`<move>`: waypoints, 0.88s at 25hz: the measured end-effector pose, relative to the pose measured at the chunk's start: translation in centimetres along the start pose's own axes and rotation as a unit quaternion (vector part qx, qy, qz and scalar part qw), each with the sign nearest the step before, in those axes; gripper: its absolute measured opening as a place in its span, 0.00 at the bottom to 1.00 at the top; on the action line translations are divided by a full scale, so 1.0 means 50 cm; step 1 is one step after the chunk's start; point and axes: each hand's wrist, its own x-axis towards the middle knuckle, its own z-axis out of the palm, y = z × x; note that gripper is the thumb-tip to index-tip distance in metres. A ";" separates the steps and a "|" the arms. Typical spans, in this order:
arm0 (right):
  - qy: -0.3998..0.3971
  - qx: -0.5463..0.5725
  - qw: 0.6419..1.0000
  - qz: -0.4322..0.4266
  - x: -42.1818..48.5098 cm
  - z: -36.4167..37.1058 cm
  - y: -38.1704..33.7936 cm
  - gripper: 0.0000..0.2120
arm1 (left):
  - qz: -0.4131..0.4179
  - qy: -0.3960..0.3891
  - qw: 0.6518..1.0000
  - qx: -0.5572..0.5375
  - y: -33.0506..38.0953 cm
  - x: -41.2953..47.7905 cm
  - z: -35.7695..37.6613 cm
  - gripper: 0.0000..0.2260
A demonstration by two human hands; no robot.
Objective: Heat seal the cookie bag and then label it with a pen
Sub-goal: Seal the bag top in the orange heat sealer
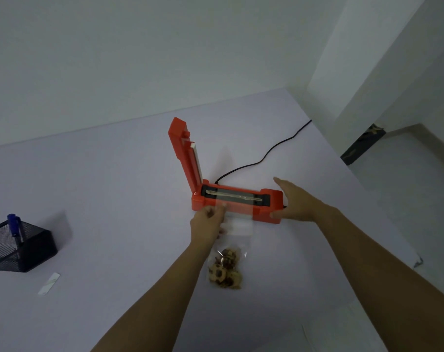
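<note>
Left hand (210, 221): fingers curled, pinching the left edge of the cookie bag (237, 226) near its mouth. Right hand (293, 201): fingers straight and spread, thumb at the front and fingers toward the back of the heat sealer's (270, 198) right end.

Heat sealer: boxy orange-red plastic, centre of frame; lid (185, 158) raised upright, dark sealing strip exposed.

Power cord (266, 153): black, curving toward upper right.

Mesh pen holder (30, 250): black wire, lower left, holding a blue pen (12, 224). White strip (49, 283) just below it.

Worktop (114, 199): smooth, white.

Cookie bag: clear glossy film, mouth laid across the sealer base; knobbly brown cookies (226, 271) bunched at its near end.
</note>
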 end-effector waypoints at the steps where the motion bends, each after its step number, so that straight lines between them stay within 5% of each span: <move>1: -0.003 -0.006 1.000 0.005 -0.002 0.010 0.008 0.50 | 0.002 0.014 1.000 0.009 0.003 0.000 0.005 0.16; 13: 0.056 -0.066 0.996 -0.019 0.005 0.045 0.023 0.46 | 0.083 0.135 0.983 0.090 0.031 -0.015 0.038 0.06; 22: 0.070 -0.065 0.995 -0.025 0.007 0.051 0.026 0.42 | 0.133 0.145 0.974 0.111 0.040 -0.033 0.040 0.07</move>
